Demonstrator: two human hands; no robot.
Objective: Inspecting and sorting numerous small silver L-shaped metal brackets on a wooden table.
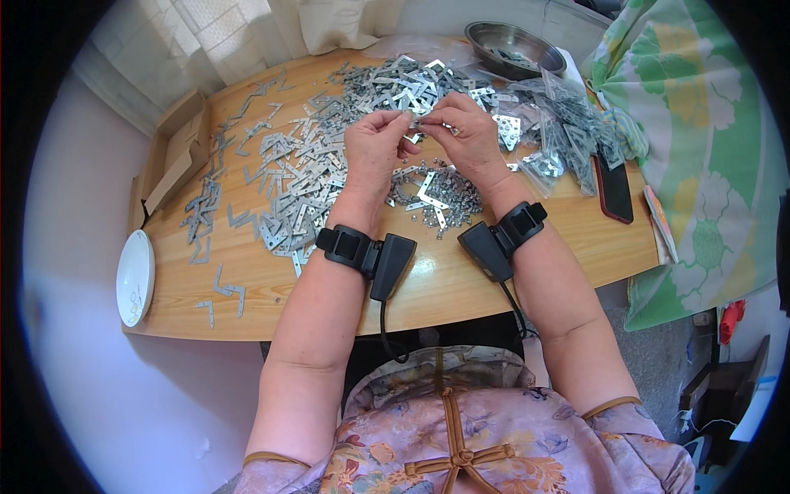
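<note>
My left hand (376, 150) and my right hand (467, 138) meet over the middle of the wooden table, fingertips pinched close together. Between them is a small shiny metal bit, too small and covered to name. Behind and left of the hands spreads a heap of silver L-shaped corner brackets (309, 177) with holes. Below the hands, between my wrists, lies a pile of small metal screws (459, 194). One L-shaped bracket (429, 191) rests on that pile. Black straps with boxes and cables sit around both wrists.
An open cardboard box (179, 138) and a white bowl (135, 278) stand at the left edge. Steel bowl (494, 39) at the back right; clear plastic bags of metal parts (568, 123) and a dark phone (614, 191) lie right. A green patterned cloth (708, 173) hangs beyond.
</note>
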